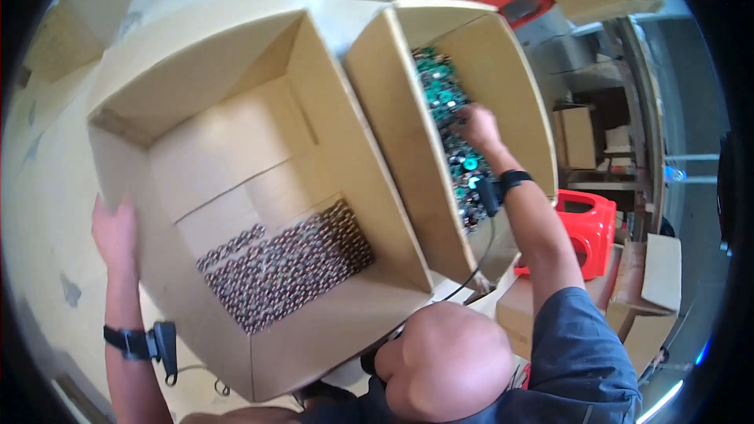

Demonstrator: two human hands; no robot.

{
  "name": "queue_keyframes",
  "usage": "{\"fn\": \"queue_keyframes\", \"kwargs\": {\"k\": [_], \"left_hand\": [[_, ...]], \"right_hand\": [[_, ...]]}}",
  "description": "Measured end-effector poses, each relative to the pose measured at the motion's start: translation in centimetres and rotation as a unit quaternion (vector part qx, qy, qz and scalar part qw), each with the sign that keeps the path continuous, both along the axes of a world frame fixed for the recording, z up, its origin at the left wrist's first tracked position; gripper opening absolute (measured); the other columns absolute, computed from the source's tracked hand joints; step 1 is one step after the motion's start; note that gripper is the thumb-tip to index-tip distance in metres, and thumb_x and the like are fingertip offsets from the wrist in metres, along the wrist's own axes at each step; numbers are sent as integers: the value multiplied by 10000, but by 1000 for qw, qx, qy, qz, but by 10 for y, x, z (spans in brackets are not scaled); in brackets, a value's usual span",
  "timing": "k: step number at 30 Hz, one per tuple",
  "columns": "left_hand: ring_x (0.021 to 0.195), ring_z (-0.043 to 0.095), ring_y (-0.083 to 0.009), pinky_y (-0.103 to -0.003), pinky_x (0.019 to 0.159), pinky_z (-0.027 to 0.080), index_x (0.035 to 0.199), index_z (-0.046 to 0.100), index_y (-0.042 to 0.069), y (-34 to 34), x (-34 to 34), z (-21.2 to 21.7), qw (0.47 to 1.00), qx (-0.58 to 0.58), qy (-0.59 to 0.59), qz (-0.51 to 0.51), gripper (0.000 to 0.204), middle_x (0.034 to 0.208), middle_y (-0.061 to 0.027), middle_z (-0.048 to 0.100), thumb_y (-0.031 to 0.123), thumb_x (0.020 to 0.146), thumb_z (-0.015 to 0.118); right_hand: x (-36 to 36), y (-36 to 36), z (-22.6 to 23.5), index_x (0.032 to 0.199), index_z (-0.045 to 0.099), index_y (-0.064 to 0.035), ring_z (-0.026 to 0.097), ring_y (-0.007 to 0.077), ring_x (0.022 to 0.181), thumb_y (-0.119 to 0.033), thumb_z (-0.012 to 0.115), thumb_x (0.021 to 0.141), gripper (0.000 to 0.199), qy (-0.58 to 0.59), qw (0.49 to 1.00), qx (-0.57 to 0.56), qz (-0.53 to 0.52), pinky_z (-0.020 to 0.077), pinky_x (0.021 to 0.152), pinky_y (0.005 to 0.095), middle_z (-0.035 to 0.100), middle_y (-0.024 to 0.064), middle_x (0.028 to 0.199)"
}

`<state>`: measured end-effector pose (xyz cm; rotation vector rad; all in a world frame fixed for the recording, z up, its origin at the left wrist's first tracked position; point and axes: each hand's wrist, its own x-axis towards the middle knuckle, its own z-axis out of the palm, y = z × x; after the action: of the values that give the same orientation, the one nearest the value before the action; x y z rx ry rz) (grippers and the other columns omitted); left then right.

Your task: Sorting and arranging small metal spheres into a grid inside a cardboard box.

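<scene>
Picking stage, mid-reach between two cartons

Left hand (pixel 115 229) flat on the outer wall of the big open carton (pixel 236 94), fingers loosely spread; packed rows of small round parts (pixel 287 263) on its floor. Right hand (pixel 477 127) deep in the narrower carton (pixel 503 71), fingers curled down among green circuit boards (pixel 444 98), exact pinch hidden. Probably next: clean grip, lift clear of the pile.

Two cartons side by side.
Left carton (pixel 259 110) holds packed parts (pixel 287 263); right carton (pixel 408 118) holds circuit boards (pixel 444 94); a stool (pixel 585 224) stands right.
</scene>
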<state>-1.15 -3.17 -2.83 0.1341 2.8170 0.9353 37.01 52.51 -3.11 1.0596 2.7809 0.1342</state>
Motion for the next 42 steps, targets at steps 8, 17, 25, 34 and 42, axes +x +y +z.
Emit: {"fn": "queue_keyframes", "kwargs": {"k": [8,17,25,34,42], "left_hand": [[1022,669,-359,-417,922,507,1160,660,66,21,2,16,995,-95,-9,41,495,1056,-193,708,389,785,650],[1030,668,-359,-427,926,510,1152,652,58,7,-4,16,992,-106,-31,56,493,1061,-211,701,386,785,639],[1033,662,-377,-446,923,510,1133,655,52,13,2,15,993,-89,-54,53,493,1052,-208,703,390,776,634],[1025,663,-369,-437,912,516,1123,645,23,11,1,16,992,-100,-59,46,515,1052,-221,697,400,772,641],[1030,662,-369,-428,913,517,1128,644,17,8,-1,13,994,-83,-66,39,528,1058,-226,695,406,772,637]], "right_hand": [[-119,-115,139,1069,674,4,623,89,878,-157,703,900,235,360,863,-355,-8,494,792,221,679,40,960],[-233,-272,52,910,732,-71,697,319,860,-144,642,803,158,76,914,-284,279,558,812,420,719,143,861],[-278,-323,-40,1172,648,-94,627,347,1094,-302,755,777,459,-157,873,-365,283,510,944,410,676,166,1149],[-274,-391,-104,1282,487,-106,634,380,1021,-366,791,772,648,9,922,-339,188,521,890,476,638,185,1153],[-297,-365,-111,989,697,-71,658,364,944,-305,698,810,295,92,906,-317,264,541,850,448,676,190,999]]}}
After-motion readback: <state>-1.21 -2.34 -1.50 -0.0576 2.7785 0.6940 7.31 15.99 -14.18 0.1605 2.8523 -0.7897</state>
